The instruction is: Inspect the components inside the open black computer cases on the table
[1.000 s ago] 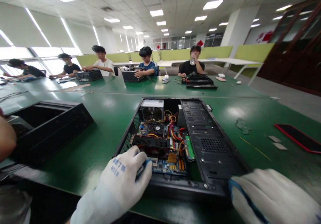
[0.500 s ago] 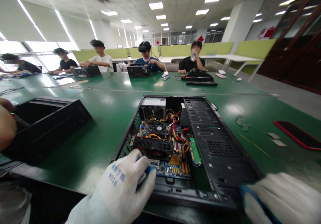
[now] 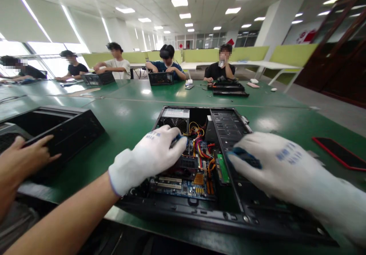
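My left hand [image 3: 156, 150], in a white glove with a blue palm, hovers over the motherboard [image 3: 187, 190] of an open computer case [image 3: 197, 215]. Its fingers curve loosely apart from the thumb, above the graphics card [image 3: 187, 165], and hide the processor fan. Over the black drive-bay panel [image 3: 228, 125] is my gloved right hand [image 3: 265, 159], its fingers bent and its thumb apart; I see nothing in it. Between the hands lie coloured cables [image 3: 200, 148] and a green circuit board [image 3: 223, 167]. A power supply [image 3: 175, 119] fills the far left corner of the case.
At left, another person's bare hand [image 3: 28, 154] reaches over a second black case [image 3: 71, 133]. A red-edged phone [image 3: 340, 152] lies on the green table [image 3: 128, 114] at right. Across it, several people work; one has black computer parts [image 3: 228, 89] in front.
My left hand has moved forward from the near edge of the case to above the board. My right hand has come up and inward from the near right corner onto the drive-bay panel.
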Tool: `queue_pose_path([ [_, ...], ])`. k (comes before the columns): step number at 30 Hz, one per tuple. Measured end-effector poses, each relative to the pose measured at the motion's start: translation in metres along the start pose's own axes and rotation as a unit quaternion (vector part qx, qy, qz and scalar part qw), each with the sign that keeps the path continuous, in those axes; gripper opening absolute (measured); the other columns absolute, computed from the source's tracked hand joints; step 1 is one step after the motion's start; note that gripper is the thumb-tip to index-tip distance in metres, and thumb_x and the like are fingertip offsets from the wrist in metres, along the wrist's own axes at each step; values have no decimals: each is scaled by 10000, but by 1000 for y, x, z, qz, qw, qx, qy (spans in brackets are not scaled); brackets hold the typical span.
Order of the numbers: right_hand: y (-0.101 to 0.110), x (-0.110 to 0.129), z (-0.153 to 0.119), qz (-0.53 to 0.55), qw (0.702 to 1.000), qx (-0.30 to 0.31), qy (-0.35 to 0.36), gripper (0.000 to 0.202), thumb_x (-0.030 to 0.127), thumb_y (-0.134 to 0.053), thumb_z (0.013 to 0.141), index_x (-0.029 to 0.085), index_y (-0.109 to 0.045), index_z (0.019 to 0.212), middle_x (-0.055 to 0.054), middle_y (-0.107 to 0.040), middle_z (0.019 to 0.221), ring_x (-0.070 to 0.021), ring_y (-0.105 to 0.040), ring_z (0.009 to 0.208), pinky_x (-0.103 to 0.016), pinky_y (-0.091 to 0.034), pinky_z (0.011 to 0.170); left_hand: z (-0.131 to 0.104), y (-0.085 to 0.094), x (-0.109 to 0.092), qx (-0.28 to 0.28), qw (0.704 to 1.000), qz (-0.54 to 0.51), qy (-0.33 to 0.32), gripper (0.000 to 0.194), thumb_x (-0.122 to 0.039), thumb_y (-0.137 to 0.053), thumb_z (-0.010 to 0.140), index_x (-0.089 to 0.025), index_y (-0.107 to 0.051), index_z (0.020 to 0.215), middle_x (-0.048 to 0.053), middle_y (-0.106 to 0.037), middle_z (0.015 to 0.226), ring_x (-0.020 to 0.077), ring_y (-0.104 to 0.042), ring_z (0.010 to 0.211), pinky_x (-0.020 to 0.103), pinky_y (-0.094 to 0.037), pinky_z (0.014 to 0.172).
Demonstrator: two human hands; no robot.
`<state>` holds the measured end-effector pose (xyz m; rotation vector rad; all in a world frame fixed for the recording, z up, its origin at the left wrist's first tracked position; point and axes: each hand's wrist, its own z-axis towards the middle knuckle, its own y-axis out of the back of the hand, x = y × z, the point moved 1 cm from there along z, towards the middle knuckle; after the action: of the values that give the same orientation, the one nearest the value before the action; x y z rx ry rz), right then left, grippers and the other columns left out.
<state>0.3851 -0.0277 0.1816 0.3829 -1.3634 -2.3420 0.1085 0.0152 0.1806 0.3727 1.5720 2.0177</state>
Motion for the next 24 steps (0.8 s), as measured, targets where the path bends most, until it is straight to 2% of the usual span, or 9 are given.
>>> queue_pose_path([
  [1, -6, 2, 20, -15, 999, 49, 20, 459, 592, -449, 945, 218, -682, 819, -56, -682, 805, -214, -627, 799, -346, -452, 728, 15, -5, 5, -5, 1000, 3, -3, 237, -322, -433, 993, -206, -638, 967, 58, -663, 1027, 221, -642, 1006, 360, -471, 927],
  [3, -22, 6, 56, -41, 993, 110, 33, 431, 548, -459, 949, 186, -683, 878, -90, -700, 891, -235, -640, 870, -356, -455, 778, 42, -17, 15, -7, 999, -3, 35, 293, -342, -377, 1017, -175, -615, 979, 74, -673, 991, 220, -656, 980, 358, -483, 892],
  [6, -51, 14, 97, -37, 978, 196, 56, 421, 538, -510, 918, 160, -690, 962, -117, -716, 973, -245, -660, 925, -339, -465, 813, 66, -36, 27, -27, 994, -21, 105, 324, -365, -344, 1029, -158, -593, 1008, 98, -685, 1001, 231, -673, 977, 351, -496, 854],
  [10, -90, 29, 127, -41, 953, 293, 72, 572, 615, -599, 821, 137, -695, 1120, -152, -725, 1075, -287, -688, 974, -347, -501, 788, 68, -54, 39, -22, 989, -17, 145, 329, -353, -335, 1031, -141, -587, 1028, 141, -694, 1024, 259, -678, 1022, 366, -496, 875],
  [14, -124, 47, 138, -56, 923, 374, 74, 682, 641, -711, 727, 148, -701, 1198, -160, -729, 1120, -298, -702, 986, -354, -529, 775, 62, -61, 43, -32, 989, -16, 142, 351, -387, -340, 1030, -126, -564, 1101, 156, -686, 1062, 268, -675, 1032, 369, -492, 881],
  [17, -142, 54, 140, -57, 917, 386, 86, 622, 604, -741, 714, 163, -731, 1153, -155, -738, 1103, -302, -703, 987, -363, -533, 766, 62, -63, 42, -29, 990, -14, 140, 366, -404, -339, 1030, -125, -546, 1143, 164, -678, 1083, 271, -674, 1029, 373, -492, 876],
  [19, -145, 52, 140, -54, 918, 381, 92, 576, 579, -724, 733, 169, -738, 1137, -146, -743, 1088, -300, -704, 982, -363, -533, 758, 63, -65, 42, -22, 989, -5, 146, 376, -407, -345, 1029, -118, -529, 1183, 175, -668, 1101, 277, -673, 1029, 383, -494, 881],
  [22, -139, 45, 140, -53, 923, 369, 92, 547, 551, -689, 751, 149, -740, 1118, -156, -747, 1042, -307, -710, 941, -371, -531, 743, 63, -66, 42, -14, 991, 13, 133, 375, -398, -353, 1025, -104, -521, 1186, 191, -645, 1123, 300, -658, 1056, 400, -500, 884],
  [24, -130, 39, 141, -70, 929, 352, 92, 571, 559, -704, 712, 129, -744, 1085, -178, -742, 1026, -325, -706, 932, -385, -530, 749, 62, -68, 44, -10, 991, 16, 131, 379, -396, -335, 1029, -101, -518, 1180, 191, -632, 1120, 306, -654, 1053, 408, -505, 882],
])
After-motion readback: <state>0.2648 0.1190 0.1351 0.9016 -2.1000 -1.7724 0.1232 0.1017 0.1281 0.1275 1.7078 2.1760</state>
